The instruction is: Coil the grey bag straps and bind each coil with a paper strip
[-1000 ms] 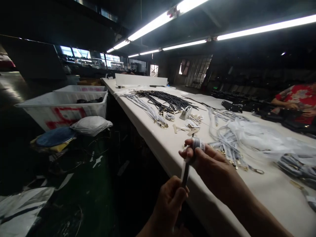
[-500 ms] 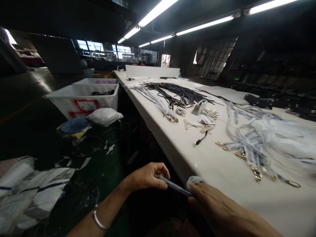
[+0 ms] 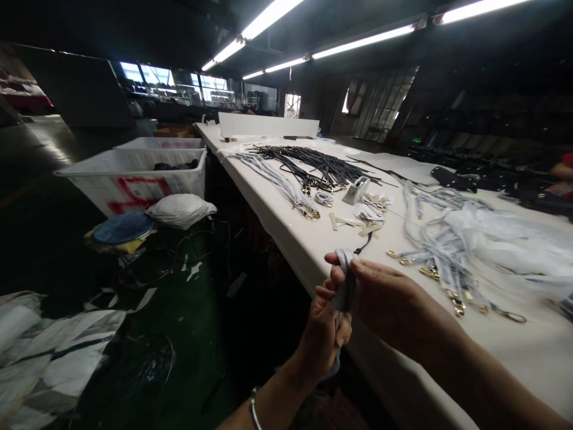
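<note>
Firmly, left hand (image 3: 321, 340) gripping, right hand (image 3: 385, 301) pinching, one grey fabric strap (image 3: 344, 283), white table (image 3: 514, 370) just beside

the left hand (image 3: 320, 340) comes up from below, its fingers (image 3: 323, 294) curled inward, while the right hand (image 3: 385, 304) reaches across from the right, fingers (image 3: 353, 263) pinching just above it.

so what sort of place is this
Likely a factory workshop making straps: a long white worktable laid with bundled black cords, pale straps with gold clasps, and a white plastic bin alongside.
</note>
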Available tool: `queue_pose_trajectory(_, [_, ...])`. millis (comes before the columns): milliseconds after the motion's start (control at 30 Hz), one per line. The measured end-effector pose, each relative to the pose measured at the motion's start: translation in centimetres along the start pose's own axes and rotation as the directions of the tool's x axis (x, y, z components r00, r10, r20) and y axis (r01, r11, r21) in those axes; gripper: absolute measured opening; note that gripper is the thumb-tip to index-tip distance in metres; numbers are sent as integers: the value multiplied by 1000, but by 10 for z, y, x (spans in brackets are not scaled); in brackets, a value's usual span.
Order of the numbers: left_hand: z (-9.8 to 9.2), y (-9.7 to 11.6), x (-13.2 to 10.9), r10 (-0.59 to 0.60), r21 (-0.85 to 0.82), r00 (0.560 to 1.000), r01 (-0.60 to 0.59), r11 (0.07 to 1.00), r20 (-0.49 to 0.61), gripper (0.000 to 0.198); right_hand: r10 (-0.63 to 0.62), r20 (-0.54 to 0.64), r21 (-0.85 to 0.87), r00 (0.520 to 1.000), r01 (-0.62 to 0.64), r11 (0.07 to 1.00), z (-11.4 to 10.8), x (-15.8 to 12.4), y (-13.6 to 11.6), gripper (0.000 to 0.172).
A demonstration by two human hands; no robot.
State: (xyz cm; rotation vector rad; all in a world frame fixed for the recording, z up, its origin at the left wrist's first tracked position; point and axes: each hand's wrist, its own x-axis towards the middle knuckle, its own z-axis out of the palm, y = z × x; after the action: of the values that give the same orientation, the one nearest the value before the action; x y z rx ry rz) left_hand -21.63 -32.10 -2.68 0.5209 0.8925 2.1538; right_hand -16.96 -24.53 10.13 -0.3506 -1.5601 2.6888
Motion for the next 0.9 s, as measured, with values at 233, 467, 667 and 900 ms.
queue_pose_trajectory(233, [-23,26,-19,-138,269,975,88,959,176,41,-308,176,-862,935,297,410,-22,14,4,19])
queue_pose_trajectory(467, [-62,62,-31,-461,517,877,335,788,136,34,-21,297,-939,955,288,-188,-61,3,36,17])
queue_pose_trajectory(667, [-74,69,-8,-404,782,906,157,604,130,17,245,42,-998,969,32,46,-63,-34,59,18])
queue_pose_trajectory(900, [-72,32,0,-298,561,915,100,822,274,60,227,50,-109,973,-221,969,-43,-36,54,47])
